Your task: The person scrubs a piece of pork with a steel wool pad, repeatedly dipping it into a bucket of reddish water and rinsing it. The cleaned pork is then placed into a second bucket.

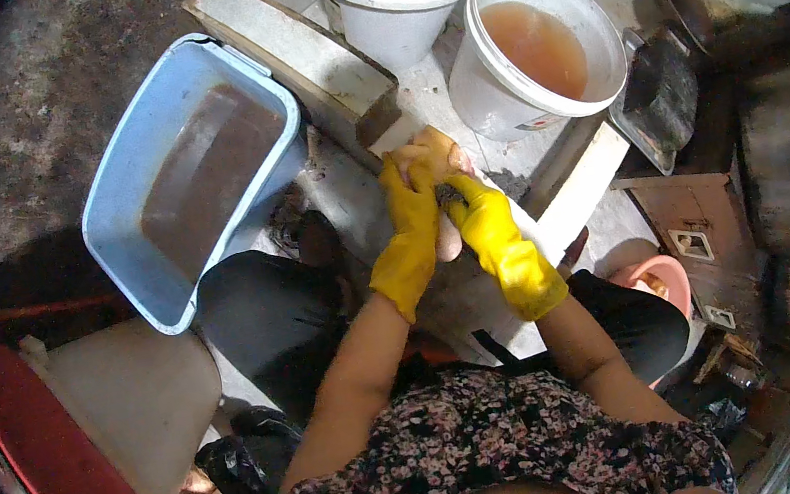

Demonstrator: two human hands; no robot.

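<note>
In yellow rubber gloves, both my hands meet over a pale plucked bird carcass, apparently poultry. My left hand grips its left side. My right hand has its fingers bent against the near right side of the carcass. Something small and dark grey shows between the gloves at the right fingertips; what it is cannot be made out. A rounded pale pink part hangs below, between the two wrists. The gloves hide much of the carcass. Beneath it runs a light ledge.
To the left stands a blue plastic tub of murky brown water. Ahead are a white bucket of orange-brown liquid and stacked white buckets. A tiled block lies beside the tub. A pink basin sits by my right knee.
</note>
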